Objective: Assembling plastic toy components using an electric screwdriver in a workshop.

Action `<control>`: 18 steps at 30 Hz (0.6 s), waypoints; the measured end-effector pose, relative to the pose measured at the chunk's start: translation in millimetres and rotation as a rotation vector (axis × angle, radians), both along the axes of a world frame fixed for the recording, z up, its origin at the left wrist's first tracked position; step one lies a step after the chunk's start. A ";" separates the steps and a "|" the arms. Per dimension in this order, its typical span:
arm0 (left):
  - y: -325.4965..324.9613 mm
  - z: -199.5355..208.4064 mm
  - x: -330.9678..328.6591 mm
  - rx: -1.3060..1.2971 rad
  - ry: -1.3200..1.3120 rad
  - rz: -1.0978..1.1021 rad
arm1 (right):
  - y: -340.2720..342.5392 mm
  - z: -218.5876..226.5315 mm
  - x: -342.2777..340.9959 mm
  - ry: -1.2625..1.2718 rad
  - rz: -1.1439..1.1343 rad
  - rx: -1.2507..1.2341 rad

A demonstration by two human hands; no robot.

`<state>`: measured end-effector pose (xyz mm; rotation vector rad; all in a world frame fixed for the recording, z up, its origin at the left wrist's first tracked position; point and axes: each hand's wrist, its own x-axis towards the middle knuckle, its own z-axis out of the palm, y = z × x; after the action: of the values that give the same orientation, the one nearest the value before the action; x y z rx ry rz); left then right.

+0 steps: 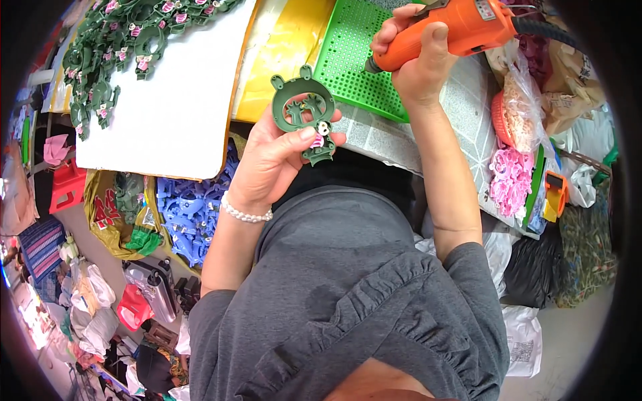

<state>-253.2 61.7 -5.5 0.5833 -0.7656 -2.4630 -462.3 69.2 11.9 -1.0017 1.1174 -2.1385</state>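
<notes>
My left hand [277, 154] grips a dark green plastic toy part [284, 119] with a round ring-shaped frame, two small ear-like tabs and a pink-and-white piece at its lower end. The thumb presses beside that pink-and-white piece. Up to the right, my right hand [421, 73] is wrapped round an orange electric screwdriver [445, 37], whose black tip points left over a green perforated tray [348, 60]. The tip and the toy part are apart. What lies under the right hand in the tray is hidden.
Many similar green parts [137, 40] are heaped on a white board [160, 113] at the far left. Blue plastic parts [194, 207] fill a bag below it. At right are a red basket [501, 120], pink parts [511, 177] and a tape dispenser [555, 195]. A black cable [545, 30] trails from the screwdriver.
</notes>
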 end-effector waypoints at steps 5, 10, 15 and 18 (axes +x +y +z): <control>3.4 -1.5 -0.4 0.032 -0.026 -0.026 | -0.9 -1.5 0.9 -0.020 -0.015 0.009; 4.7 2.3 -0.8 0.058 -0.043 -0.054 | -4.4 -6.2 -1.9 -0.031 -0.032 -0.003; 4.8 0.8 -3.1 0.066 -0.044 -0.064 | -3.6 -2.6 0.3 -0.021 -0.028 -0.024; 7.3 -0.5 -4.1 0.033 -0.075 -0.046 | -4.4 -3.1 1.8 -0.005 -0.037 -0.020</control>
<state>-257.3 69.0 -6.0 0.6817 -0.7764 -2.5124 -460.6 64.8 8.8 -0.9909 1.1223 -2.1850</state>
